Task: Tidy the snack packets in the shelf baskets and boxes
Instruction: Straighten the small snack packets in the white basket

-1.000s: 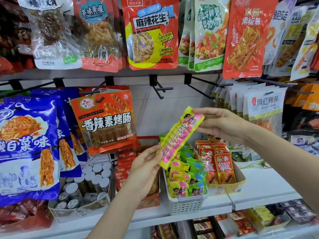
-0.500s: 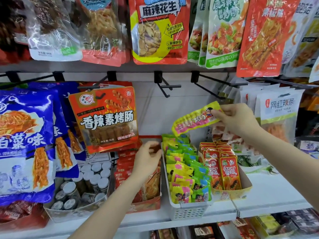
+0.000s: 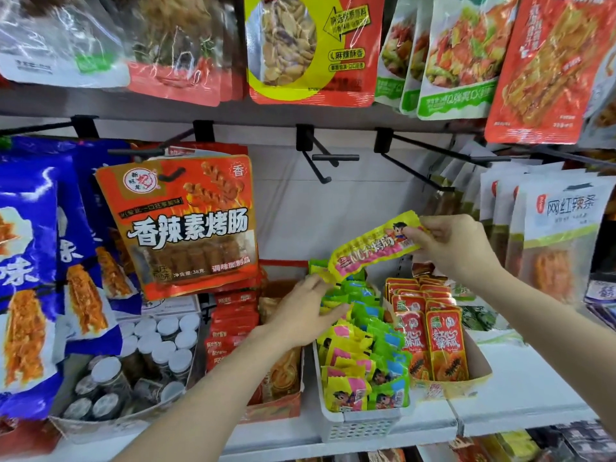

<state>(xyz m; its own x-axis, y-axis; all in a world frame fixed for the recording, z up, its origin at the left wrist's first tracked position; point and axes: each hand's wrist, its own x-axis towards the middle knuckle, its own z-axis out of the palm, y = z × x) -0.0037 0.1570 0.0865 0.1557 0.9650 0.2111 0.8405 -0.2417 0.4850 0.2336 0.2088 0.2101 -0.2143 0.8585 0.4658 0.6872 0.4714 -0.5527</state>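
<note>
Packet [image 3: 373, 250], long and yellow with a pink band, hangs tilted above the white basket [image 3: 360, 425], its upper end pinched between the thumb and fingers of the right hand [image 3: 453, 248]. Its lower end dips toward the back of the basket, close to the left hand [image 3: 306, 315]. That hand reaches in from the lower left with its fingers stretched out and nearly straight, the fingertips [image 3: 343, 308] lying on the green packets [image 3: 360, 295] at the rear of the basket; it grips nothing.

The basket stands on the white shelf [image 3: 520, 408] and is packed with small yellow, pink, green and blue packets standing in rows. Just to its right a cardboard box [image 3: 480, 368] holds upright red packets [image 3: 445, 345]. To its left an orange box [image 3: 280, 405] carries more red packets, and beyond that a clear tub [image 3: 110, 425] is filled with small jars with white lids [image 3: 166, 325].

Above, black hooks [image 3: 320, 158] jut from the back wall. A large orange bag [image 3: 186, 225] hangs at the left, blue bags [image 3: 30, 268] beside it, and pale bags [image 3: 563, 235] hang at the right.
</note>
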